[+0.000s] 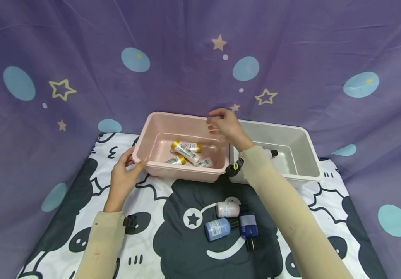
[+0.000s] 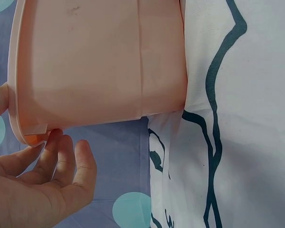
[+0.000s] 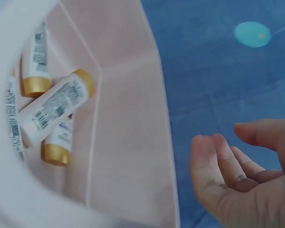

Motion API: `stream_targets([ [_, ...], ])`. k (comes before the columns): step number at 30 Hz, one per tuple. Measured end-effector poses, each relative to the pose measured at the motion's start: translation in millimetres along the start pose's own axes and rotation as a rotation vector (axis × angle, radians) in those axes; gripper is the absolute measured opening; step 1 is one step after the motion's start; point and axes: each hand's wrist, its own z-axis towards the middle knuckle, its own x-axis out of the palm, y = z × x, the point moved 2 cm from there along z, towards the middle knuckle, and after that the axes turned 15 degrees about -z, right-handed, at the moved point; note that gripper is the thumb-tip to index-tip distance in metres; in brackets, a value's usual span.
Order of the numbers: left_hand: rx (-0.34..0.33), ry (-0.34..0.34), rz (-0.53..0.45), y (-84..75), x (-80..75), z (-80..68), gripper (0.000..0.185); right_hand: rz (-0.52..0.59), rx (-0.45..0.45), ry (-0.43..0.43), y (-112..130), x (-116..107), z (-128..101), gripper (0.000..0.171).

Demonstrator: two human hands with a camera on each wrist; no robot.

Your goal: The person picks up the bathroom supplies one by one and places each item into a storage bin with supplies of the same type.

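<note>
While the left hand (image 1: 124,176) is holding the near left corner of the pink bin (image 1: 158,164) at the middle left of the head view, its thumb is lying over the rim and its fingers are curling up under the lip. In the left wrist view the fingertips (image 2: 54,137) are touching the underside of the rim at the lower left of the frame, and the bin's wall (image 2: 99,61) is filling the upper left, above the patterned cloth (image 2: 256,118) on the right.

Above the far right edge of the pink bin, near the centre of the head view, the right hand (image 1: 225,126) is hovering with loosely bent fingers, gripping nothing. In the right wrist view that hand (image 3: 242,175) is sitting at the lower right with its fingers apart and relaxed, clear of the bin wall (image 3: 128,142).

Inside the pink bin, four small gold-capped tubes (image 1: 185,151) are lying in a loose heap on the floor, some crossing each other; they are showing at the upper left of the right wrist view (image 3: 52,111).

Just right of the pink bin, a grey bin (image 1: 308,147) is standing side by side with it, with a pale bottle (image 1: 271,153) partly hidden behind the right forearm. Lower centre of the head view, a pink bottle (image 1: 227,209), a light blue bottle (image 1: 217,228) and a dark blue bottle (image 1: 248,226) are lying close together on the cloth.
</note>
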Motion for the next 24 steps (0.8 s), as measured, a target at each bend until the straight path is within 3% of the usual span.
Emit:
stream_targets([
  [15, 0.018, -0.010, 0.033, 0.9, -1.4, -1.1, 0.072, -0.063, -0.182, -0.017, -11.2, -40.2, -71.7, 0.030],
  [20, 0.088, -0.024, 0.100, -3.6, -0.3, -3.4, 0.068, -0.124, -0.200, -0.042, -19.0, -52.7, -94.2, 0.034],
  [24, 0.163, -0.055, 0.169, -10.1, 2.9, -6.6, 0.062, -0.112, -0.196, -0.067, -25.8, -62.2, -112.2, 0.035],
])
